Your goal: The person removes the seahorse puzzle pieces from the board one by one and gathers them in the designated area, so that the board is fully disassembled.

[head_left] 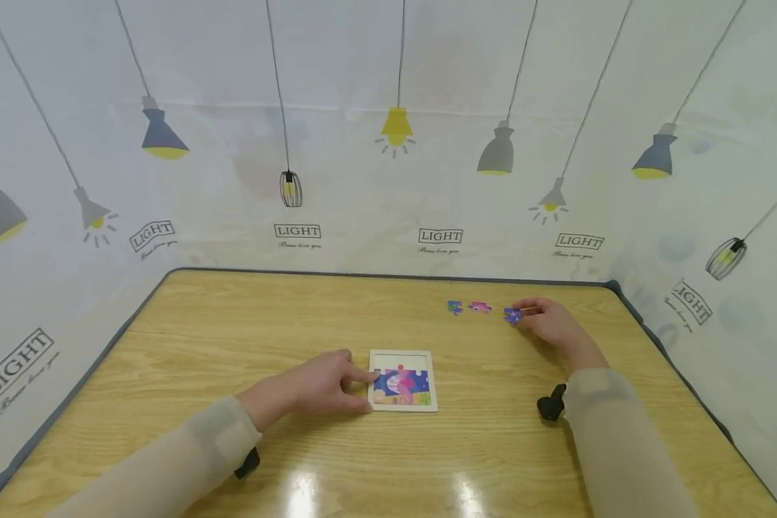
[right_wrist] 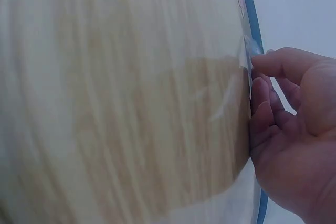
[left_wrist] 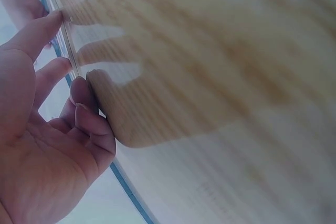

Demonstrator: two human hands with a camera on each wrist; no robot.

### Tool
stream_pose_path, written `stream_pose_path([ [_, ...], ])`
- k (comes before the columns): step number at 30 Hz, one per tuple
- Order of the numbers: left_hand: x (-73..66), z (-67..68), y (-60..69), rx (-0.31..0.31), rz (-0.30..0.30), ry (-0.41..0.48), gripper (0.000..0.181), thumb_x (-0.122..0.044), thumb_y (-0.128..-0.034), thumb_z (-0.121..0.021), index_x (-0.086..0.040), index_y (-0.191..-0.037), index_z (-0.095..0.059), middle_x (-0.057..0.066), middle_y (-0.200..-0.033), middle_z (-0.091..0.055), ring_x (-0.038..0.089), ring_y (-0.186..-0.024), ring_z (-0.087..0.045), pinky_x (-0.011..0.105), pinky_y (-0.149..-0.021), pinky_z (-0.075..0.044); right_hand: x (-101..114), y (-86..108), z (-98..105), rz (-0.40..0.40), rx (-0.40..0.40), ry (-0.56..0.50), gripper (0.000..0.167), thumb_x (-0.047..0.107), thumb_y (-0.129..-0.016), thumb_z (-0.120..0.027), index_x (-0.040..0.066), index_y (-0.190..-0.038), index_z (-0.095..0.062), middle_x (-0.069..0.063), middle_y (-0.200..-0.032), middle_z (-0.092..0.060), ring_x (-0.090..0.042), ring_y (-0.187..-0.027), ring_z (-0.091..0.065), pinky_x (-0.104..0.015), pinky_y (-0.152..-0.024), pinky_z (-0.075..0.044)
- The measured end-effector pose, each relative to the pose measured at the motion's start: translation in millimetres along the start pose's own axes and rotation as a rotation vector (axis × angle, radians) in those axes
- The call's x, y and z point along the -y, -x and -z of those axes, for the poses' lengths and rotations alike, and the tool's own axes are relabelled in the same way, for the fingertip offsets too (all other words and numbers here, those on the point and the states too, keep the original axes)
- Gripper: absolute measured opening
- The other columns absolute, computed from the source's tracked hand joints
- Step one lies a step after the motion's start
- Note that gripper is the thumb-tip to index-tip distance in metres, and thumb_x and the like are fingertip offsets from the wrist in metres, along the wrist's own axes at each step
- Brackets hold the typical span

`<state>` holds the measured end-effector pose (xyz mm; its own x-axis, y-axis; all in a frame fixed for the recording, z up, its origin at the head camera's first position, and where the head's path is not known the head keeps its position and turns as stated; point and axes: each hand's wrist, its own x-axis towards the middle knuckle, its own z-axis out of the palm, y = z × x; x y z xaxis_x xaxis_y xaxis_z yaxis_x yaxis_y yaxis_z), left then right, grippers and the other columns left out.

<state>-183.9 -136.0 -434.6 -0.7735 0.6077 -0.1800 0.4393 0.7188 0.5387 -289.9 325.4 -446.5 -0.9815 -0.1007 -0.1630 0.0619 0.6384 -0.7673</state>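
A small jigsaw puzzle in a white frame (head_left: 403, 408) lies flat on the table. Blue, pink and orange pieces fill its lower part; the upper part shows bare white. My left hand (head_left: 320, 385) is at its left side, the straight index finger touching the left edge and the thumb at the lower left corner. The other fingers are curled under, as the left wrist view shows. Far to the right, my right hand (head_left: 552, 327) pinches a blue puzzle piece (head_left: 511, 315) between thumb and fingers, low at the tabletop. Whether that piece touches the table I cannot tell.
Left of the right hand, a pink puzzle piece (head_left: 480, 307) and a blue-green puzzle piece (head_left: 455, 307) lie on the wooden table (head_left: 233, 316). A pale wall covering (head_left: 350, 173) printed with lamps rises behind the table's dark-rimmed edge and at both sides.
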Motion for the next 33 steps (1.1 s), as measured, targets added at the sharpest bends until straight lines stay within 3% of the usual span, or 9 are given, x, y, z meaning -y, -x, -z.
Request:
stream_pose_path([
  [3,-0.9,0.5,-0.6,0.001,-0.008,0.003,0.057,-0.044,-0.0980,-0.082,-0.025,-0.149,-0.069,0.002,-0.090,-0.049,0.016,-0.081,-0.044,0.029,-0.070,-0.035,-3.4,-0.7,0.5,-0.007,-0.004,0.016,0.048,0.011,-0.109,-0.062,-0.002,-0.154,-0.054,-0.033,-0.154,-0.053,-0.047,-0.140,-0.053,-0.057,-0.116,-0.045],
  [8,-1.4,0.5,-0.8,0.003,-0.005,0.005,0.057,-0.045,-0.0981,-0.082,-0.025,-0.149,-0.069,0.002,-0.091,-0.050,0.016,-0.081,-0.044,0.029,-0.070,-0.035,-7.9,1.1,1.5,-0.023,-0.015,-0.005,0.049,0.014,-0.111,-0.055,0.001,-0.158,-0.051,-0.029,-0.153,-0.052,-0.042,-0.133,-0.054,-0.050,-0.109,-0.046],
  [12,-1.6,0.0,-0.5,0.000,0.009,-0.003,0.057,-0.045,-0.0974,-0.083,-0.026,-0.149,-0.069,0.003,-0.092,-0.051,0.017,-0.081,-0.045,0.030,-0.070,-0.035,-9.1,2.4,1.1,-0.042,-0.022,-0.008,0.050,0.022,-0.111,-0.062,0.003,-0.156,-0.055,-0.026,-0.149,-0.055,-0.037,-0.127,-0.055,-0.046,-0.105,-0.045],
  [15,-1.4,-0.5,-0.9,0.000,0.018,-0.003,0.057,-0.045,-0.0971,-0.083,-0.027,-0.149,-0.069,0.004,-0.093,-0.051,0.017,-0.082,-0.045,0.030,-0.070,-0.036,-8.3,0.6,-0.6,-0.041,-0.032,0.046,0.049,0.026,-0.109,-0.067,0.003,-0.153,-0.060,-0.027,-0.148,-0.057,-0.039,-0.128,-0.055,-0.051,-0.110,-0.044],
  [20,-0.3,-1.1,-1.5,0.001,0.026,0.014,0.056,-0.046,-0.0972,-0.083,-0.028,-0.149,-0.069,0.004,-0.094,-0.050,0.018,-0.083,-0.046,0.031,-0.070,-0.036,-5.6,-3.9,-3.6,-0.029,-0.044,0.130,0.047,0.028,-0.112,-0.062,0.006,-0.154,-0.060,-0.031,-0.153,-0.055,-0.048,-0.137,-0.054,-0.063,-0.118,-0.041],
  [27,1.4,-2.3,-0.6,0.000,0.016,0.010,0.057,-0.046,-0.0974,-0.083,-0.027,-0.149,-0.069,0.004,-0.093,-0.050,0.018,-0.083,-0.046,0.030,-0.070,-0.035,-5.3,-4.7,-5.9,-0.062,-0.043,0.097,0.054,0.034,-0.112,-0.061,0.008,-0.158,-0.053,-0.031,-0.158,-0.049,-0.048,-0.140,-0.050,-0.064,-0.121,-0.038],
  [33,0.1,-1.0,-0.4,-0.003,0.000,0.009,0.057,-0.045,-0.0976,-0.083,-0.026,-0.149,-0.069,0.004,-0.093,-0.050,0.018,-0.082,-0.045,0.030,-0.070,-0.036,-1.3,-7.0,-9.2,-0.041,-0.074,0.206,0.054,0.037,-0.111,-0.061,0.009,-0.157,-0.054,-0.031,-0.151,-0.056,-0.047,-0.134,-0.055,-0.064,-0.118,-0.041],
])
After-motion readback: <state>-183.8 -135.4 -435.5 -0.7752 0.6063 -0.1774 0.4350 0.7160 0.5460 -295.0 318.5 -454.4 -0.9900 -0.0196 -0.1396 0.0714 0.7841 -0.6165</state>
